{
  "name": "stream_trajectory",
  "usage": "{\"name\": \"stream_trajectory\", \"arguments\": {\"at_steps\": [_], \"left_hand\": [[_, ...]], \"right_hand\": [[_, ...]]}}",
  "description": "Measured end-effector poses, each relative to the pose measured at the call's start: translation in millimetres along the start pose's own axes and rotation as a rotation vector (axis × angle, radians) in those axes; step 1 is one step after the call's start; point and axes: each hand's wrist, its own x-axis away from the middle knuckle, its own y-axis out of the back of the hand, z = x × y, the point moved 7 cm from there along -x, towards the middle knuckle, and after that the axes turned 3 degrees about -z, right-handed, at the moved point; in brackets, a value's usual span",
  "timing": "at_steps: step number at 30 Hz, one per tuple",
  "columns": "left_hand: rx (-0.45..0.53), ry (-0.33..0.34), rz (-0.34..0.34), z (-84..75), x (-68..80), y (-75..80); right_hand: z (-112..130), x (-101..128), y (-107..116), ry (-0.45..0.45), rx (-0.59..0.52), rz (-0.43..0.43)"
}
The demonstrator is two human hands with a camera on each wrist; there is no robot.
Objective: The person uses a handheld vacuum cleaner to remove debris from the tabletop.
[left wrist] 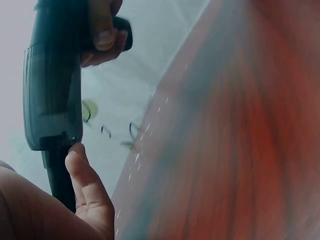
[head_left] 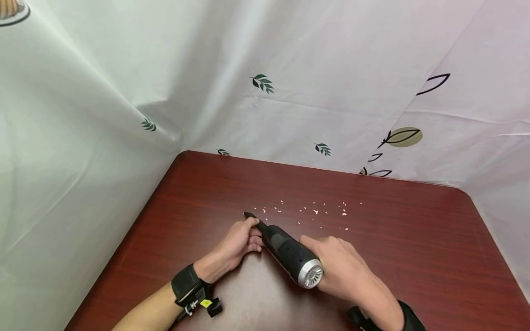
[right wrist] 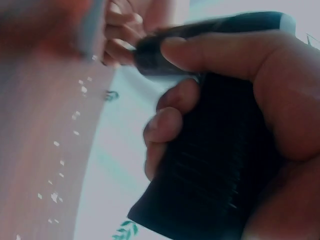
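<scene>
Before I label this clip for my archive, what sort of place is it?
Probably a makeshift recording booth, not a lived-in room: a dark red wood-grain table walled in by white leaf-print plastic sheeting, where two hands work a black handheld vacuum near scattered white crumbs.

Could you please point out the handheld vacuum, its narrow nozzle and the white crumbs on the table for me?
handheld vacuum (head_left: 290,253), head view, on its black body between the hands.
narrow nozzle (head_left: 253,218), head view, near its tip beside the left-hand fingers.
white crumbs (head_left: 315,212), head view, on one crumb mid-scatter.
</scene>
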Motion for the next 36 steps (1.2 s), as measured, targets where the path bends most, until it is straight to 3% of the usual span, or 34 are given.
{"name": "stream_trajectory", "arguments": {"at_steps": [6,22,36], "left_hand": [[0.005,0.018,0.027,9.7,6.1,-9.0],[-0.03,-0.005,-0.046,5.8,1.5,2.8],[-0.041,-0.029,-0.001,5.5,-4.1,1.0]], "right_hand": [[0.2,7.5,6.5,0.024,0.004,0.05],[-0.7,-1.2,-10.2,0.046,0.017,0.022],[0.8,-0.8,-12.8,0.002,0.058,0.019]]}}
